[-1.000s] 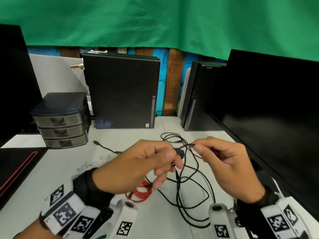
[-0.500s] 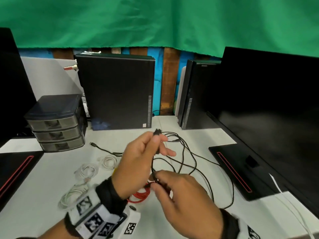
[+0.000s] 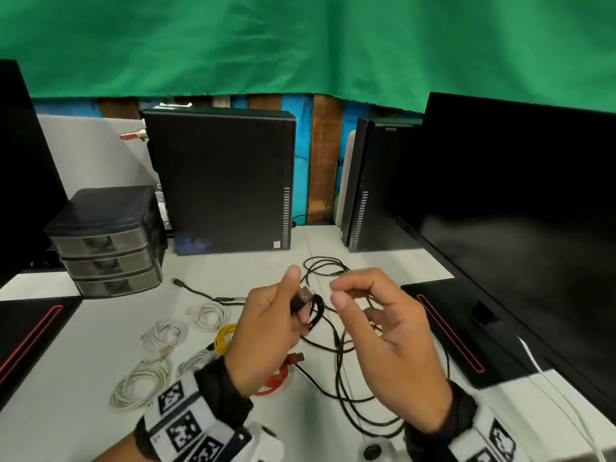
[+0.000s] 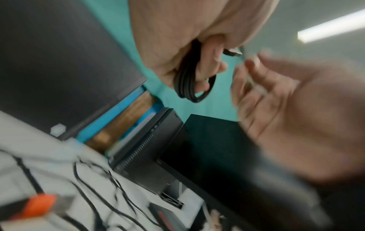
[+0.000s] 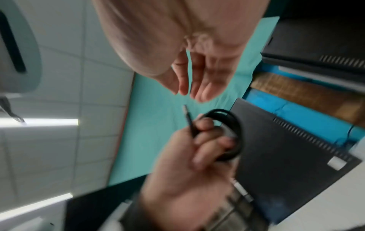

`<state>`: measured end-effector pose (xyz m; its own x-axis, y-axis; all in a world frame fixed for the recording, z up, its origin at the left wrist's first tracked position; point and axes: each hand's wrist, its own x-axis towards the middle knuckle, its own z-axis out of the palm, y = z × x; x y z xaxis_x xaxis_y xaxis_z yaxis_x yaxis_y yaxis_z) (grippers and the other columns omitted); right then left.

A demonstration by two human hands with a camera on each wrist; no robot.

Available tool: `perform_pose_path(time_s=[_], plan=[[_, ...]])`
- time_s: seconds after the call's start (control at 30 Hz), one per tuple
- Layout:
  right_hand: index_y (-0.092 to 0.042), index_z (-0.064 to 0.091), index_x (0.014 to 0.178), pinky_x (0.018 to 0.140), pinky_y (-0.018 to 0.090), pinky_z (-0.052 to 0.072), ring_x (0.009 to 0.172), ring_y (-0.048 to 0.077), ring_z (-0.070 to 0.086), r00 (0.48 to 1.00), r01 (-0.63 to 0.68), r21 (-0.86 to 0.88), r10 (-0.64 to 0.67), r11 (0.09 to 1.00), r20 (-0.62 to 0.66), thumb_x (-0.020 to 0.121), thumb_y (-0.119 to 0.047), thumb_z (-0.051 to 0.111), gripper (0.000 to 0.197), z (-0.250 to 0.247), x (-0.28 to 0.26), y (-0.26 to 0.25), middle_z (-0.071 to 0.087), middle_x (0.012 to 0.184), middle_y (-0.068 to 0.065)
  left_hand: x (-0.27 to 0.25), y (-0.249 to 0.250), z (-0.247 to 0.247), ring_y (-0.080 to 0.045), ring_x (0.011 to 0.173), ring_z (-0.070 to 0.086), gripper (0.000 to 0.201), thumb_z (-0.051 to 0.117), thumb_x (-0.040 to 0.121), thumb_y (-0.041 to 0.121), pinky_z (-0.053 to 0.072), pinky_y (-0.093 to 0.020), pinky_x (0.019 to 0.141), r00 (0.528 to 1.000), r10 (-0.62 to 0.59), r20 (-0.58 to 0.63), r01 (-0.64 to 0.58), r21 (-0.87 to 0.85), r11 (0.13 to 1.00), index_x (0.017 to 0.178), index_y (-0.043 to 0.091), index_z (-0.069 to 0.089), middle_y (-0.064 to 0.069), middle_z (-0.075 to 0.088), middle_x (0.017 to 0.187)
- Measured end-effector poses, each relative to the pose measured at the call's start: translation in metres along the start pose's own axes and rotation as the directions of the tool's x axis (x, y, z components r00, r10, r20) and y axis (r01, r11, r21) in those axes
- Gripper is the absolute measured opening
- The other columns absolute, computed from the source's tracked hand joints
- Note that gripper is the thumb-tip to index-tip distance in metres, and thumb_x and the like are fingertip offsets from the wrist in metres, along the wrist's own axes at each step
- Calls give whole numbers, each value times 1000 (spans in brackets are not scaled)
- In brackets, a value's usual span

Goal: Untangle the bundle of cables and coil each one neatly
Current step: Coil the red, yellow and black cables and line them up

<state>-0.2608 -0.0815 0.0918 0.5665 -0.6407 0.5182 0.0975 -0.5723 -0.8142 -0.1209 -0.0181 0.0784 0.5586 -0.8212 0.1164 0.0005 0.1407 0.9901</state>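
Green cloth [image 3: 300,45] over blue/wood wall [image 3: 321,161], white desk [image 3: 66,411]

Two hands in view: left hand [image 3: 266,331], right hand [image 3: 390,331]. White cable coils [image 3: 166,335] on desk: four. Yellow cable [image 3: 224,335]: one. Red cable [image 3: 276,378]: one. Black cables [image 3: 340,371]: number unclear, loops overlap. Computer towers [image 3: 220,181]: two. Drawer unit [image 3: 106,241]: one, three drawers. Monitors [image 3: 520,208]: one at right, one partly visible at left edge.
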Motion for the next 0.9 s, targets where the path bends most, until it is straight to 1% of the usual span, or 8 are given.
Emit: perform_pose_path(time_s=[0.1, 0.27, 0.37, 0.47, 0.57, 0.63, 0.7, 0.9], plan=[[-32, 73, 112, 67, 21, 51, 90, 17, 67, 995, -32, -57, 38, 998, 93, 95, -20, 64, 22, 1, 3, 14, 71, 101, -7, -3, 9, 1, -13, 39, 35, 57, 45, 98, 46, 32, -18, 44, 989, -130, 75, 140, -154, 978, 49, 16, 50, -8, 25, 56], [-24, 79, 93, 52, 17, 44, 58, 11, 57, 974, -203, 180, 179, 963, 142, 92, -6, 66, 22, 3, 3, 16, 72, 72, 8, -4, 14, 0, -10, 32, 24, 60, 41, 102, 42, 32, -32, 63, 975, -174, 135, 201, -217, 955, 50, 14, 52, -7, 15, 57], [-16, 77, 89, 48, 24, 45, 54, 14, 55, 969, -244, 169, 233, 955, 80, 93, -8, 65, 15, 8, 2, 22, 70, 70, 11, -5, 12, 6, -13, 35, 31, 61, 36, 101, 48, 38, -32, 63, 979, -172, 109, 191, -195, 962, 56, 12, 54, -1, 24, 45], [-23, 76, 81, 49, 23, 46, 51, 6, 55, 977, -208, 119, 213, 971, -31, 94, -7, 65, 22, 14, 2, 27, 69, 65, 4, -2, 2, 9, -18, 53, 54, 65, 30, 103, 50, 52, -24, 66, 993, -113, 28, 115, -98, 988, 61, 12, 62, -9, 48, 51], [-21, 75, 81, 47, 23, 46, 49, 10, 54, 962, -212, 121, 229, 970, -151, 93, -6, 65, 21, 7, 9, 36, 68, 66, 7, 4, -8, 2, -26, 71, 68, 45, 35, 107, 35, 58, -32, 68, 981, -195, -16, 192, -119, 974, 98, 8, 70, -12, 71, 77], [-17, 74, 82, 44, 25, 47, 49, 12, 54, 948, -211, 136, 236, 968, -215, 94, -5, 65, 19, -3, 15, 40, 68, 68, 10, 5, -9, -3, -32, 70, 70, 27, 39, 106, 11, 58, -35, 61, 954, -293, 63, 300, -198, 933, 114, 5, 64, -15, 74, 89], [-15, 73, 83, 44, 25, 48, 48, 13, 55, 932, -216, 144, 248, 966, -266, 94, -5, 64, 17, -13, 22, 42, 69, 69, 10, 4, -8, -5, -32, 72, 72, 26, 42, 102, 1, 60, -33, 63, 932, -327, 156, 354, -200, 914, 118, 5, 62, -16, 75, 100], [-10, 71, 80, 44, 23, 47, 48, 12, 54, 905, -237, 175, 282, 956, -319, 94, -4, 63, 18, -28, 29, 49, 68, 69, 14, 3, -6, -2, -24, 89, 73, 29, 45, 104, 18, 58, -29, 77, 947, -195, 255, 239, -157, 958, 114, 7, 69, -9, 74, 112]])
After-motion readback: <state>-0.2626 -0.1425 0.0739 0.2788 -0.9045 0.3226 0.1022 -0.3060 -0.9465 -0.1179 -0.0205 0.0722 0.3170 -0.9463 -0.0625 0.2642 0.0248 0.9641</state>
